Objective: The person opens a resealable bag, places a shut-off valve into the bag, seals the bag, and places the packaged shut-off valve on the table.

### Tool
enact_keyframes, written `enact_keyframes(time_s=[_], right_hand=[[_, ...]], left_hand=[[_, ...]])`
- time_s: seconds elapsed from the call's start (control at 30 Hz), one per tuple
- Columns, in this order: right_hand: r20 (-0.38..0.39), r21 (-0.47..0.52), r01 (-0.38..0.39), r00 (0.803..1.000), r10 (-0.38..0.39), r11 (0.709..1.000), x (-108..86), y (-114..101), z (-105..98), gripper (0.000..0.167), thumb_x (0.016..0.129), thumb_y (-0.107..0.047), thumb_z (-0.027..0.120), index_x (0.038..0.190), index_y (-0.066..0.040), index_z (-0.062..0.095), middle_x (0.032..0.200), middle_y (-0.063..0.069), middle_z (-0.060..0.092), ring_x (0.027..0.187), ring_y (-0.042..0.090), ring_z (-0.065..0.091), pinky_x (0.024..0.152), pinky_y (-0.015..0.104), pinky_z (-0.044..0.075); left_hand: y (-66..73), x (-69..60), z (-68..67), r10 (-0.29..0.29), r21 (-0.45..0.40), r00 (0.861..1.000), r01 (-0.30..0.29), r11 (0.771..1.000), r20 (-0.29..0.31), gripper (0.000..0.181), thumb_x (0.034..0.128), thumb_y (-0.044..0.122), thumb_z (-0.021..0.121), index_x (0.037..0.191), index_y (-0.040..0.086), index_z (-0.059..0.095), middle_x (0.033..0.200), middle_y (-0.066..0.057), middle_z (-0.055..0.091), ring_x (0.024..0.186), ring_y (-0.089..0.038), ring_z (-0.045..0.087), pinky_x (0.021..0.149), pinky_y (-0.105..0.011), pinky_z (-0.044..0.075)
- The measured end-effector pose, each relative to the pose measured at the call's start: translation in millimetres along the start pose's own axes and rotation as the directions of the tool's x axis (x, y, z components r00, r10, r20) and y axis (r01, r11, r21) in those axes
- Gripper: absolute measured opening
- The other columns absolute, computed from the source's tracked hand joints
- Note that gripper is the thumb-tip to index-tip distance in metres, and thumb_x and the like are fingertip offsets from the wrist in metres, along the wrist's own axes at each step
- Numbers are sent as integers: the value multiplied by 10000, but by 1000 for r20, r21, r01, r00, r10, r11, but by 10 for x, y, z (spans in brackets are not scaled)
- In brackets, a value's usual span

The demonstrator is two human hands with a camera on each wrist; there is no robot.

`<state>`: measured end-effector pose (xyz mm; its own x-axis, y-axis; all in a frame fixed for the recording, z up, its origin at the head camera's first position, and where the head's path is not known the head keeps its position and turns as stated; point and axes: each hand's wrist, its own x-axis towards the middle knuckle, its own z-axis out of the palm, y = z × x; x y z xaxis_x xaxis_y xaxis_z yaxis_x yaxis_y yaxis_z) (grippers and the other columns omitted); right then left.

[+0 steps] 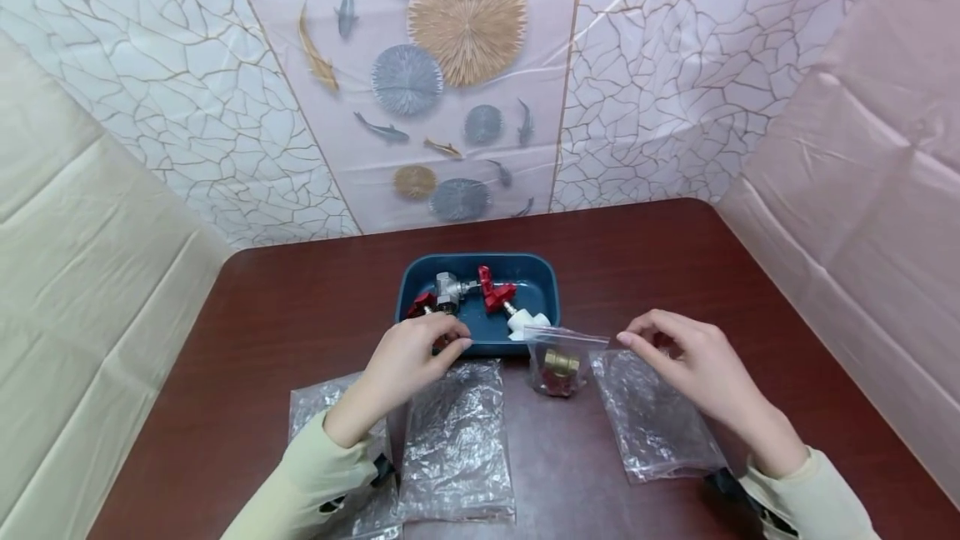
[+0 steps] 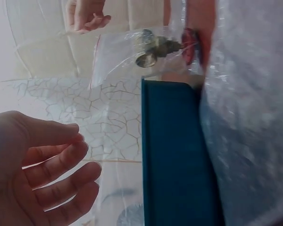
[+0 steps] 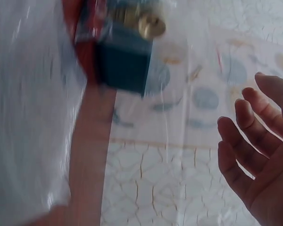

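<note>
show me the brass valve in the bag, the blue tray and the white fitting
Brass valve (image 1: 561, 362): head view, on its brass body.
Blue tray (image 1: 535, 288): head view, on its bare inside.
White fitting (image 1: 527, 322): head view, on its white body.

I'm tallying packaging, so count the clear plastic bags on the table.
4: one bag partly covered by the left sleeve, a crinkled bag before the blue tray, the zip bag around the brass valve, and a flat bag by the right hand. Others may be hidden beneath.
</note>
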<state>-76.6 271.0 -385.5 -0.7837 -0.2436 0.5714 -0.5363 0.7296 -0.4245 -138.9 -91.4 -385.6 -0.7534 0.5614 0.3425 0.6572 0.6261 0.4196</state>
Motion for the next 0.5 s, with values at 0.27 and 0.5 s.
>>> enact_keyframes(time_s=[0.27,0.5], right_hand=[[15,146,118,992,-122,982,-86,-298,315,197,868,-114,791,971,-255,700,908,-187,631,830,1,588,748,188,484],[123,212,148,977,-176,966,-142,-491,620,122,896,-172,771,995,-208,709,919,-168,618,817,39,597,741,185,477]], left_hand=[[-4,-323,30,-5,-97,997,13,995,73,46,933,181,739,976,167,746,886,113,682,741,4,587,651,-247,523],[1,-546,129,-1,-122,986,22,992,166,87,945,180,718,1005,127,752,878,101,682,745,10,579,661,-216,513]])
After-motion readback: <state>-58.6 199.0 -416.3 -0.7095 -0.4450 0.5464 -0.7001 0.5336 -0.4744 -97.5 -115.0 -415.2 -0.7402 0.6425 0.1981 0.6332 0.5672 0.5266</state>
